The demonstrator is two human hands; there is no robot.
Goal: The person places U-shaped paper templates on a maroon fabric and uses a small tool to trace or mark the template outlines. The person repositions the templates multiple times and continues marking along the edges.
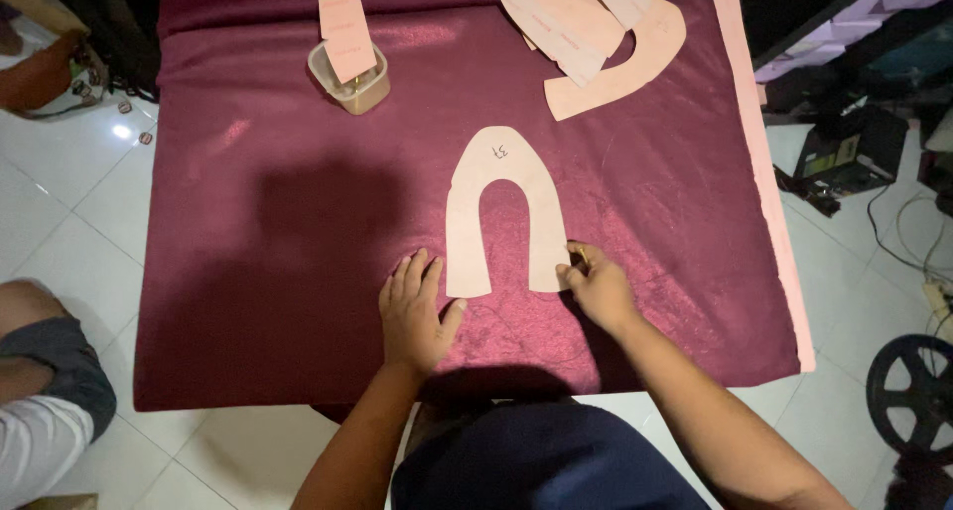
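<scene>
A horseshoe-shaped paper pattern [504,207] is laid flat on maroon fabric [278,232] that is spread over the counter [759,152], whose pale edge is seen along the far right side. The left hand [417,311] is pressed flat on the fabric, fingers spread and empty, with the fingertips just beside the pattern's left leg end. The right hand [596,287] is placed at the end of the right leg; its fingers are pinched together on something small and yellowish, probably a marker or chalk, though what it is cannot be told.

As far as can be judged, the work is at an early stage: the pattern has been positioned and is being held down, but no traced line is clearly seen around it, and no cut in the fabric is visible. Faint thin marks are noticed on the cloth below the right hand, yet their nature cannot be told.

By count: one pattern lies between the two hands. Beyond the grip, at the far edge, a heap of further pattern pieces [596,33] is seen, at least three overlapping, the exact number hidden. Further left of these, one small clear container [349,81] is stood, with two pink paper slips [345,33] resting on it. A second person's knee [45,356] is seen at the far left.
</scene>
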